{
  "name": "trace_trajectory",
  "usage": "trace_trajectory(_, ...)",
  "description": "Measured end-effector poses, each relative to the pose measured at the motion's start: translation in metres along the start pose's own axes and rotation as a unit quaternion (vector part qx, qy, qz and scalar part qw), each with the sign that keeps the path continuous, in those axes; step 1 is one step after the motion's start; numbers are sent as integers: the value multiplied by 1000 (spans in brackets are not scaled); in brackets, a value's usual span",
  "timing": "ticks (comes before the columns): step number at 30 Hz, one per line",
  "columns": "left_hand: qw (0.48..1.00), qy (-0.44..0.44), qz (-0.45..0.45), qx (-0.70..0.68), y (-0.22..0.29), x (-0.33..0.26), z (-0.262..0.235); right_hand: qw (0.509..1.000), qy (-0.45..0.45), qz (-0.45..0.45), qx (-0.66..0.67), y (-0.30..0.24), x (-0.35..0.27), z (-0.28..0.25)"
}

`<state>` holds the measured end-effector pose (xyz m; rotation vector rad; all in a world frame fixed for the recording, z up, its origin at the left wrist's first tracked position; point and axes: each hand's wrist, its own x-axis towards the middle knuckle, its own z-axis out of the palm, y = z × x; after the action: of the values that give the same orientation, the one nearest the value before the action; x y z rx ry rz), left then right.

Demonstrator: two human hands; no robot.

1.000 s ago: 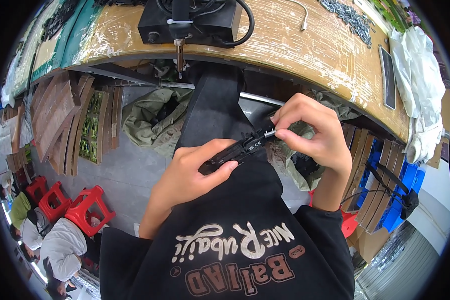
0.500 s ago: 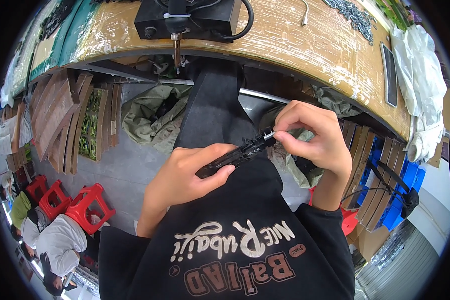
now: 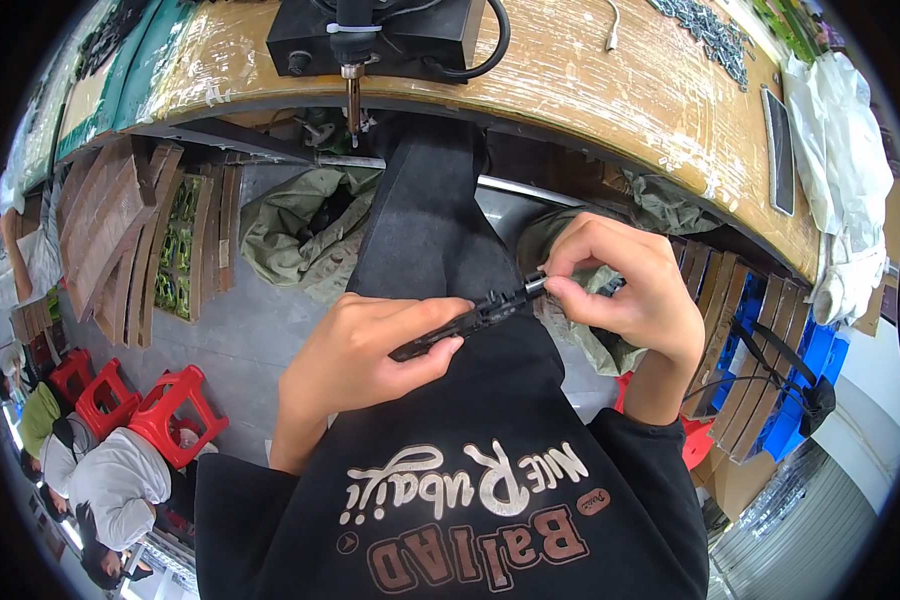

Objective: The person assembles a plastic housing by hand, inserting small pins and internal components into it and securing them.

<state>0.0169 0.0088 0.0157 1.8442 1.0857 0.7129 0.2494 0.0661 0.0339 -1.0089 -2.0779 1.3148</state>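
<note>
My left hand [image 3: 365, 345] is closed around a slim black plastic device [image 3: 482, 316], thumb along its near side and fingers along the far side. The device slants up to the right above my lap. At its far right end sits a small silvery piece [image 3: 536, 285]. My right hand [image 3: 632, 290] pinches there with thumb and index finger, and the fingertips partly hide that piece. Whether it is fixed to the device cannot be made out.
A worn wooden bench [image 3: 570, 75] runs across the front, with a black box [image 3: 410, 40] and a hanging tool with a copper-coloured tip [image 3: 354, 100]. Stacked brown trays [image 3: 110, 225], green sacks [image 3: 310, 225] and red stools [image 3: 178, 412] stand below. People [image 3: 120, 485] sit at left.
The black device has rolled in my left hand, so its narrower side now shows. My right hand has shifted slightly down and left, still pinching at the device's end.
</note>
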Motion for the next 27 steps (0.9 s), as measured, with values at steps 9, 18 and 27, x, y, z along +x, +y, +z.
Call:
trace_trajectory(9,1000,15,0,-9,-2,0,3,998,64,3,14,-2,2,11)
trace_trajectory(18,997,14,-49,-66,-9,-7,5,987,73,-113,-85,4,5,22)
trace_trajectory(27,995,20,-81,-61,-15,-10,6,997,27,-34,-70,6,8,28)
